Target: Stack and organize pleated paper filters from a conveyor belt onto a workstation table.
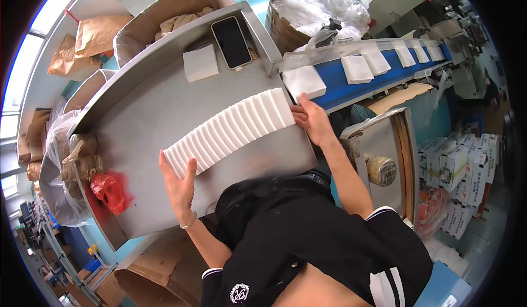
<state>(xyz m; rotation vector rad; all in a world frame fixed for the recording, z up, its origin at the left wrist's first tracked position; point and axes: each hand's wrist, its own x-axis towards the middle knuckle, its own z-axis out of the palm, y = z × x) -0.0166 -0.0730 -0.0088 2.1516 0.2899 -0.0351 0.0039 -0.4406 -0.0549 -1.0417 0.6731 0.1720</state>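
Note:
A long, slightly curved row of white folded paper stacks (230,131), standing side by side like ribs, lies on the grey metal table (143,104). My left hand (179,183) spans the row's left end, thumb on the near side and fingers on the far side. At the other end, my right hand (314,121) has its bent fingers against the last stack, thumb raised and apart. Just beyond that thumb, a white stack (303,82) sits at the near end of the blue conveyor belt (329,94). The row is held between both hands.
Farther along the belt come several white stacks (355,69). A phone (231,42) and a flat white square (200,63) lie at the table's far side, inside its raised metal rim. Red plastic (111,192) lies at the left edge. Cardboard boxes (156,266) stand around.

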